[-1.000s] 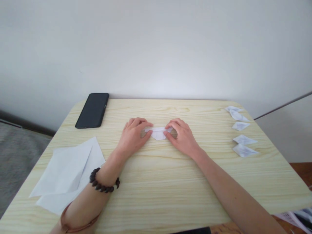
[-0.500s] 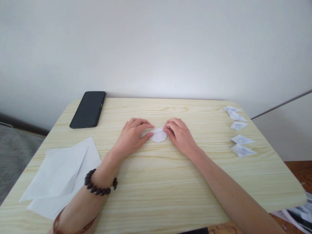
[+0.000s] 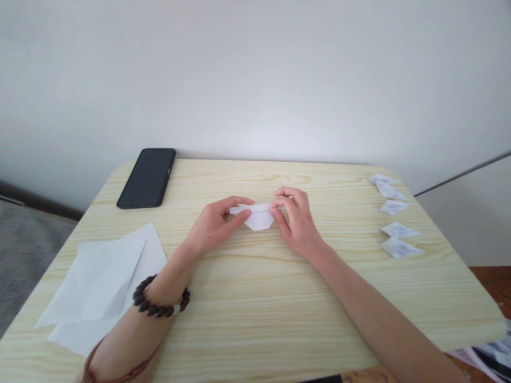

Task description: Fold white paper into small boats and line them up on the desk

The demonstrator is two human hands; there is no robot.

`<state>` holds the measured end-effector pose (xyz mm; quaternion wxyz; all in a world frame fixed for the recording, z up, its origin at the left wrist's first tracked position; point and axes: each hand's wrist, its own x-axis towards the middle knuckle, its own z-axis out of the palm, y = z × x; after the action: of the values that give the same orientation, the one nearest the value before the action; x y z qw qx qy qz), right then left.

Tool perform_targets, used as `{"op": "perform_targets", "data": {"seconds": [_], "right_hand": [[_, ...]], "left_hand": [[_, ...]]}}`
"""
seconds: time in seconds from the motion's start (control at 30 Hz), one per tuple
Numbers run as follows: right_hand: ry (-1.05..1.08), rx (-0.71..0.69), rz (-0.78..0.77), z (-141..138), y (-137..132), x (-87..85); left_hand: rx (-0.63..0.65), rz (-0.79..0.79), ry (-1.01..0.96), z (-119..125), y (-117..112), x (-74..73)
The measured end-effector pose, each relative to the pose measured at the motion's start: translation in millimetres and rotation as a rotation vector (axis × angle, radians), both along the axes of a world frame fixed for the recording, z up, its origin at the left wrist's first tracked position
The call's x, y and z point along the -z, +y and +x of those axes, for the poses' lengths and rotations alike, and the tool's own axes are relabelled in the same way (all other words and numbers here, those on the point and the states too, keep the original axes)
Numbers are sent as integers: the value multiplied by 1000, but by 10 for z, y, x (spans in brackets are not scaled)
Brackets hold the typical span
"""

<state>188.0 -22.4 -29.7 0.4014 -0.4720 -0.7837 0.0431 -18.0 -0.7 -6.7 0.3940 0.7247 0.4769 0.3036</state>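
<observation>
A small folded white paper piece [image 3: 258, 217] is held at the middle of the light wooden table [image 3: 255, 298]. My left hand [image 3: 215, 226] pinches its left end between thumb and fingers. My right hand [image 3: 294, 221] pinches its right end the same way. The paper is lifted slightly off the tabletop, with a point hanging down. A dark bead bracelet [image 3: 159, 303] circles my left wrist.
A black phone [image 3: 147, 177] lies at the table's far left corner. Flat white paper sheets [image 3: 104, 282] lie at the left. Several small folded paper pieces [image 3: 393, 218] sit in a row along the right edge. A white wall rises behind the table.
Both hands have raised the folded paper a little from the table, and their fingers now pinch its ends instead of pressing it flat. The view has shifted slightly.
</observation>
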Motion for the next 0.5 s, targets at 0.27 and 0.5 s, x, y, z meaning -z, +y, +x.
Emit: {"op": "perform_targets", "data": {"seconds": [0.27,0.5], "right_hand": [[291,-47,-282,16,-4,4],[431,-41,-451,12,-16,-9]], "left_hand": [[11,-23,-45,2,8,7],[22,30,43,12,3,26]]}}
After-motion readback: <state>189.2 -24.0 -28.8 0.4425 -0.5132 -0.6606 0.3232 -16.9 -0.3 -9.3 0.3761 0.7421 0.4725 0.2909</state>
